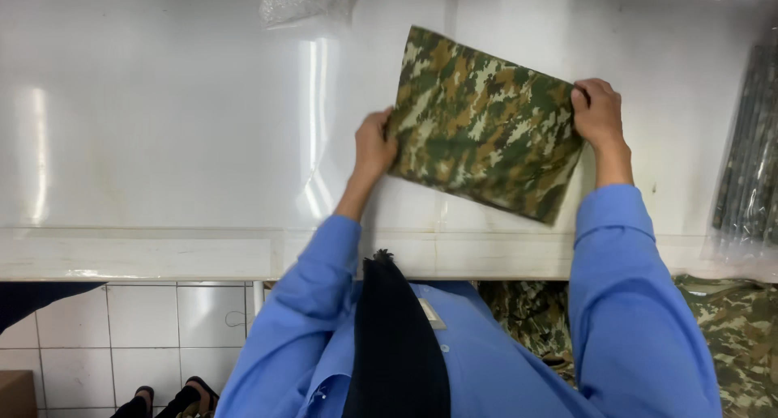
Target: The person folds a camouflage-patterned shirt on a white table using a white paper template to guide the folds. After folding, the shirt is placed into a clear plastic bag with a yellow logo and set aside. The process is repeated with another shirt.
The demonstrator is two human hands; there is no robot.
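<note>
A folded piece of camouflage fabric [482, 122] in green, brown and tan lies tilted over the white glossy table [162, 142]. My left hand [374, 147] grips its left edge. My right hand [598, 110] pinches its upper right corner. Both arms wear blue sleeves, and the fabric is stretched flat between the two hands.
A crumpled clear plastic bag [308, 1] lies at the table's far edge. Wrapped camouflage packs [750, 159] lean at the right. More camouflage cloth [729, 337] is piled below the table's front edge, right. White floor tiles [146, 337] and dark shoes [170, 402] show lower left.
</note>
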